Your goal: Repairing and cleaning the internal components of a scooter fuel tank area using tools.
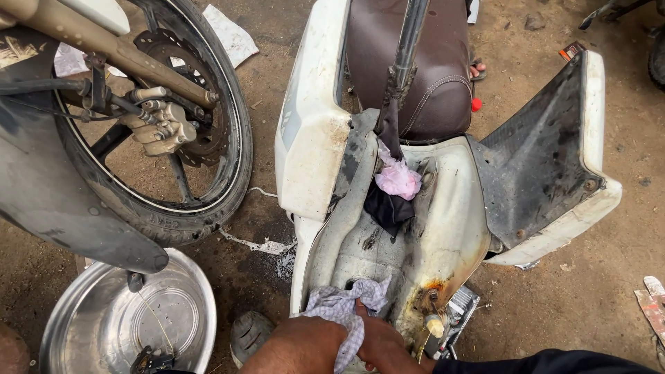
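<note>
Both my hands meet at the bottom middle, pressed around a checkered cloth (pixel 344 305) against the dirty white underside of an upturned motorcycle fuel tank (pixel 388 235). My left hand (pixel 305 343) grips the cloth from the left. My right hand (pixel 383 346) closes on it from the right, a dark sleeve behind it. A pink rag (pixel 398 179) and a black rag (pixel 386 208) are stuffed into the tank's middle channel. A small rusty fitting (pixel 433 322) sticks out just right of my right hand.
A motorcycle front wheel (pixel 166 131) with brake disc and caliper stands at left, a grey mudguard (pixel 48 187) over it. A steel basin (pixel 125 318) lies at bottom left. A brown seat (pixel 415 62) sits behind the tank. White side panels (pixel 315 118) flank it on dirt ground.
</note>
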